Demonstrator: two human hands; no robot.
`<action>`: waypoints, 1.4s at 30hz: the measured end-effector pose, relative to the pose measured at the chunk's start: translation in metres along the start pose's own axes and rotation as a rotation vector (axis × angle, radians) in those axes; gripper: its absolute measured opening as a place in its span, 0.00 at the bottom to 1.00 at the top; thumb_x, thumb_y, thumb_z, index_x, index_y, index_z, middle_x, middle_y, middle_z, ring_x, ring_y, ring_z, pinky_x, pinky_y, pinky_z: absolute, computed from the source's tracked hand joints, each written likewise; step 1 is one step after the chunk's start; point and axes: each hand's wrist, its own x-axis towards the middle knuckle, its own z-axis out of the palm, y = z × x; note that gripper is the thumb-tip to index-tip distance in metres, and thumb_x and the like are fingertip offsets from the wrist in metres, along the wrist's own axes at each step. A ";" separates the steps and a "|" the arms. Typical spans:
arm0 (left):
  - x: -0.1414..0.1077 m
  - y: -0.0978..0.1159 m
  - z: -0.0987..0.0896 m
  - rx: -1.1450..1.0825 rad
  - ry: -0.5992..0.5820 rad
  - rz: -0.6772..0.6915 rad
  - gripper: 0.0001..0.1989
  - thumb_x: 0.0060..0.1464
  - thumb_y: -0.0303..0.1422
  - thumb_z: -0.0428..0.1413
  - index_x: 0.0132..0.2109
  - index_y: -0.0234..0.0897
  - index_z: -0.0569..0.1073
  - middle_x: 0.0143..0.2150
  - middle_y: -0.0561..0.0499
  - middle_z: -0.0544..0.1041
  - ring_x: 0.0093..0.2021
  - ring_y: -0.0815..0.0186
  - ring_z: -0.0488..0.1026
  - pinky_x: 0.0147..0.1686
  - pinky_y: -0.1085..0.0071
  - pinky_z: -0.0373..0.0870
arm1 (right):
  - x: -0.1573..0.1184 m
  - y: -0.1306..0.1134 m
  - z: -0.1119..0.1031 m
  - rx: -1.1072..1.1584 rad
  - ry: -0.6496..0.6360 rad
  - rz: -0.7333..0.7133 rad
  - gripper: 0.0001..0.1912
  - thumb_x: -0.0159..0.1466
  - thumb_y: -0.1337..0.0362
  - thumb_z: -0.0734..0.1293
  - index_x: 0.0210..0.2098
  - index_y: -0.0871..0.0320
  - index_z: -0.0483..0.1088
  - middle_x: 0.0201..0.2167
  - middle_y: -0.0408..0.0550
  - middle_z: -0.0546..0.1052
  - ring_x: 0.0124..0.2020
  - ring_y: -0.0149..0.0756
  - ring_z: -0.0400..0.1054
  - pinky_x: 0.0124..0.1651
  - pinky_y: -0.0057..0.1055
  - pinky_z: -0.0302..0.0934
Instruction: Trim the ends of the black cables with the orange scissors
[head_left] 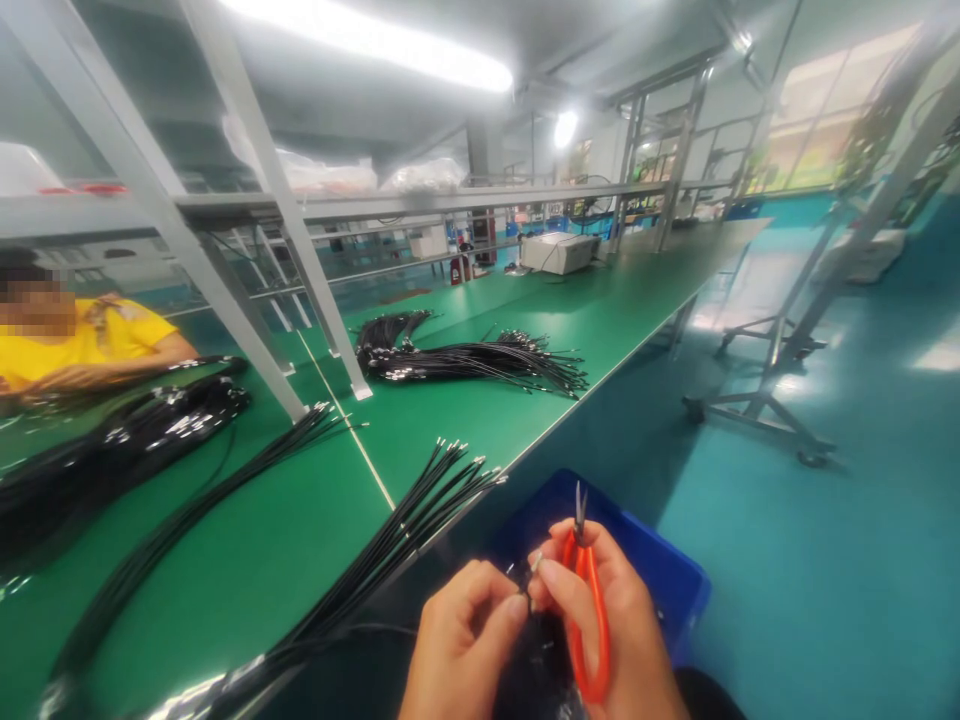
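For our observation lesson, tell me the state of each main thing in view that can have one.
Orange-handled metal scissors, held in the right hand, tips up
Left hand, fingers pinched, apparently on a thin black cable
Near long black cable bundle, pale-tipped ends splayed
Far black cable bundle, lying on the flat green tabletop, ends fanned
Blue rectangular plastic bin, open-topped
Long white ceiling light, lit

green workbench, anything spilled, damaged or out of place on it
Nothing stands out as spilled or damaged. At most, the nearest black cable bundle looks untidy: its silvery tips fan out unevenly at the edge of the green workbench.
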 end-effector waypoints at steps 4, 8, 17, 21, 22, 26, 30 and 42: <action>-0.003 0.001 -0.003 0.130 -0.003 0.093 0.09 0.54 0.35 0.54 0.28 0.37 0.73 0.29 0.50 0.73 0.32 0.62 0.68 0.34 0.69 0.63 | -0.001 0.001 -0.002 0.090 -0.016 0.154 0.13 0.47 0.67 0.74 0.31 0.57 0.69 0.22 0.40 0.74 0.21 0.30 0.67 0.26 0.25 0.62; -0.002 0.007 -0.002 -0.128 -0.034 0.063 0.10 0.56 0.38 0.52 0.41 0.38 0.71 0.32 0.51 0.73 0.31 0.63 0.70 0.33 0.68 0.68 | -0.002 0.008 0.001 0.177 -0.014 0.280 0.15 0.44 0.65 0.76 0.30 0.57 0.70 0.21 0.41 0.74 0.22 0.31 0.67 0.26 0.28 0.63; 0.010 0.024 -0.007 -0.551 -0.087 -0.066 0.08 0.50 0.31 0.58 0.26 0.34 0.70 0.19 0.54 0.73 0.21 0.70 0.69 0.24 0.75 0.65 | -0.006 0.011 0.007 0.149 -0.125 0.190 0.09 0.49 0.69 0.72 0.29 0.57 0.71 0.21 0.40 0.72 0.22 0.28 0.63 0.26 0.25 0.60; 0.007 0.023 -0.005 -0.651 -0.041 -0.073 0.07 0.51 0.31 0.58 0.27 0.34 0.70 0.18 0.56 0.71 0.20 0.72 0.67 0.24 0.76 0.65 | -0.004 0.012 0.006 0.164 -0.124 0.229 0.10 0.46 0.68 0.73 0.29 0.58 0.71 0.20 0.40 0.73 0.20 0.29 0.63 0.24 0.25 0.59; 0.007 0.024 -0.004 -0.652 -0.033 -0.062 0.06 0.50 0.32 0.59 0.29 0.35 0.71 0.19 0.56 0.71 0.20 0.72 0.67 0.24 0.77 0.65 | -0.003 0.011 0.007 0.161 -0.117 0.235 0.11 0.46 0.68 0.73 0.29 0.58 0.71 0.20 0.40 0.73 0.20 0.29 0.64 0.24 0.25 0.60; 0.009 0.023 -0.003 -0.671 -0.049 -0.035 0.08 0.49 0.32 0.60 0.27 0.35 0.69 0.20 0.56 0.71 0.20 0.72 0.67 0.23 0.76 0.65 | -0.004 0.002 0.011 0.166 -0.116 0.248 0.10 0.45 0.68 0.73 0.27 0.58 0.72 0.19 0.40 0.72 0.20 0.29 0.64 0.26 0.25 0.61; 0.009 0.016 -0.011 -0.581 0.003 -0.037 0.05 0.53 0.32 0.56 0.31 0.36 0.70 0.22 0.56 0.69 0.23 0.70 0.68 0.27 0.75 0.67 | -0.005 -0.003 0.014 0.173 -0.116 0.268 0.09 0.44 0.69 0.73 0.26 0.58 0.72 0.20 0.41 0.73 0.21 0.30 0.65 0.26 0.27 0.62; 0.005 0.032 -0.023 0.195 0.066 0.430 0.12 0.56 0.23 0.50 0.42 0.39 0.76 0.41 0.46 0.74 0.39 0.63 0.74 0.37 0.72 0.70 | -0.005 -0.001 0.013 0.208 -0.074 0.303 0.12 0.43 0.69 0.76 0.27 0.58 0.74 0.24 0.42 0.75 0.23 0.31 0.68 0.27 0.25 0.64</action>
